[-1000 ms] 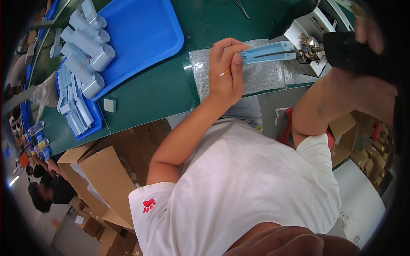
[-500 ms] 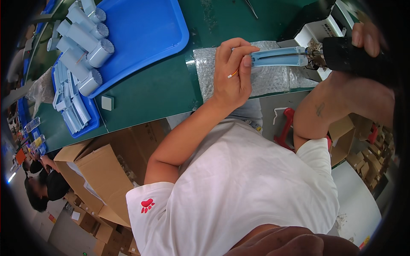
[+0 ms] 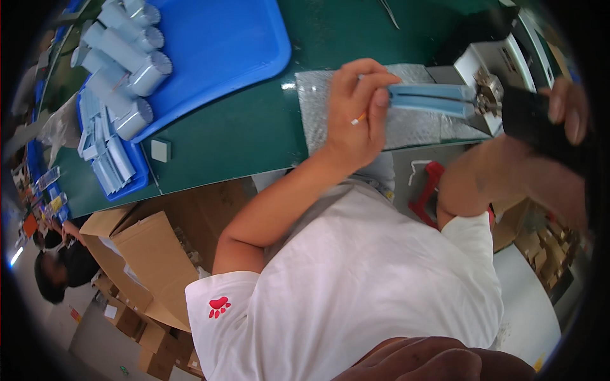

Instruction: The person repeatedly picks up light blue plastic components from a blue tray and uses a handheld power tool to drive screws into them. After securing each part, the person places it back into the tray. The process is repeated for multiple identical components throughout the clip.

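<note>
My left hand (image 3: 362, 111) is closed round one end of a long light-blue plastic shell (image 3: 432, 100), thumb and fingers pinching it. A short orange wire with a small white plug (image 3: 358, 119) hangs out by that hand. On the right, my right hand (image 3: 565, 111) grips a thick black electric screwdriver (image 3: 530, 117). Its thin metal shaft points into the shell's open channel; where the tip ends I cannot make out. Loose metal screws (image 3: 487, 92) show between the tool and the shell, blurred. Beneath the shell lies a sheet of bubble wrap (image 3: 406, 130) on the green bench (image 3: 235, 136).
A large blue tray (image 3: 222, 44) and a smaller blue tray (image 3: 136, 185) hold several light-blue parts at the left. A small pale block (image 3: 161, 150) lies nearby. An open white box (image 3: 502, 57) stands at the right, tweezers (image 3: 389, 14) at the back, cartons (image 3: 149, 260) below the bench.
Both hands, the shell and the screwdriver have shifted slightly to the right and nearer to me. The shell has turned a little, its right end lower. Both grips stay closed.
</note>
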`<action>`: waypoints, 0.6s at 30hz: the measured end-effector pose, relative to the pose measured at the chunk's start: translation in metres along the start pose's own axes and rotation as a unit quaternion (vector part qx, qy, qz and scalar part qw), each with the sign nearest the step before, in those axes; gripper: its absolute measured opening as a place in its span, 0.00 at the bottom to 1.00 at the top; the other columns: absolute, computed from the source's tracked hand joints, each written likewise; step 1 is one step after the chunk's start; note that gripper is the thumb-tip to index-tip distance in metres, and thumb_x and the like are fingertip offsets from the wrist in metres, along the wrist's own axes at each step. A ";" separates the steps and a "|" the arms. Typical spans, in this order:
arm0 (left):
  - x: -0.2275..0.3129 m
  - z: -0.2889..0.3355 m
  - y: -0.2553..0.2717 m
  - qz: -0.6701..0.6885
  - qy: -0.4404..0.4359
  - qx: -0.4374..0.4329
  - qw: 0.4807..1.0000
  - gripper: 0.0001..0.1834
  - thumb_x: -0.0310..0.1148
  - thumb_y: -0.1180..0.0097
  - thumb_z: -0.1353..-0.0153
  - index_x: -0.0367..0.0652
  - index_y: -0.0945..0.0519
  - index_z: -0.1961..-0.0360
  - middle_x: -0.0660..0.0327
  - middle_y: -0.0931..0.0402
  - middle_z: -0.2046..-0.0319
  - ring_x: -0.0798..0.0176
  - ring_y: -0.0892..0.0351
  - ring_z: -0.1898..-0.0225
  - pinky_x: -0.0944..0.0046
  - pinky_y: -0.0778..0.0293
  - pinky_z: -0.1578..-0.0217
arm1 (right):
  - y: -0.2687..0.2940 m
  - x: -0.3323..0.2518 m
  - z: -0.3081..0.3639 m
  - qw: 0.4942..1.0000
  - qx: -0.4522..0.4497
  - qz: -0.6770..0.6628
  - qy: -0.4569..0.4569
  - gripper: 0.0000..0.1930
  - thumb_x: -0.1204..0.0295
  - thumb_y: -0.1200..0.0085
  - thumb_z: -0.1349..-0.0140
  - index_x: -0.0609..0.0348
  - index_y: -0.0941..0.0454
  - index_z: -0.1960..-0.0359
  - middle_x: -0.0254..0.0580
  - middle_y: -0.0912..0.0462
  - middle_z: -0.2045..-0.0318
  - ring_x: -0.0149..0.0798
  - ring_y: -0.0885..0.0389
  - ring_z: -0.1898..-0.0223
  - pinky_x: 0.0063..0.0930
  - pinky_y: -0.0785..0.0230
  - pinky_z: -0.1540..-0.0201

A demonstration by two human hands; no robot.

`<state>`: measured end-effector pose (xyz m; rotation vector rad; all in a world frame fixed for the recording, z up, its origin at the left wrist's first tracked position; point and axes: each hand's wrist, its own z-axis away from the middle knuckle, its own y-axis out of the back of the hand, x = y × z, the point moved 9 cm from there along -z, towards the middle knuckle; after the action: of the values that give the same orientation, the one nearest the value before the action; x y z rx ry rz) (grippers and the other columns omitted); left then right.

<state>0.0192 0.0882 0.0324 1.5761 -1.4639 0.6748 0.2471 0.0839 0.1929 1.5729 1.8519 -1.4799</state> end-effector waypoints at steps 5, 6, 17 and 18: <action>-0.002 0.004 0.002 0.036 0.034 0.005 0.999 0.11 0.27 0.55 0.26 0.39 0.20 0.53 0.50 0.27 0.51 0.50 0.28 0.51 0.55 0.30 0.48 | 0.012 -0.004 0.002 0.993 -0.052 -0.103 -0.041 0.33 0.39 0.32 0.58 0.55 0.28 0.65 0.34 0.34 0.71 0.31 0.35 0.71 0.26 0.40 0.60; 0.000 0.004 0.005 0.031 0.031 0.010 0.999 0.10 0.27 0.54 0.26 0.39 0.20 0.53 0.50 0.28 0.51 0.49 0.28 0.51 0.54 0.30 0.48 | 0.018 -0.004 -0.003 0.987 -0.067 -0.136 -0.062 0.37 0.35 0.32 0.60 0.55 0.28 0.64 0.35 0.33 0.70 0.30 0.34 0.71 0.26 0.40 0.62; 0.005 -0.008 0.004 0.041 0.060 -0.036 0.997 0.11 0.28 0.55 0.26 0.39 0.20 0.53 0.50 0.27 0.51 0.49 0.28 0.51 0.54 0.31 0.47 | 0.001 0.005 0.006 0.998 -0.034 0.006 0.061 0.51 0.22 0.47 0.53 0.66 0.28 0.55 0.43 0.29 0.62 0.36 0.29 0.69 0.31 0.35 0.64; 0.004 -0.010 0.000 0.042 0.059 -0.052 0.996 0.11 0.28 0.56 0.26 0.39 0.20 0.54 0.50 0.27 0.51 0.49 0.28 0.50 0.54 0.31 0.46 | -0.002 -0.006 0.002 0.997 -0.010 0.020 0.068 0.50 0.23 0.45 0.53 0.67 0.29 0.56 0.43 0.29 0.63 0.35 0.28 0.70 0.31 0.35 0.64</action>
<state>0.0216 0.0949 0.0406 1.3792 -1.4592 0.7159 0.2472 0.0795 0.1975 1.7290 1.8889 -1.3642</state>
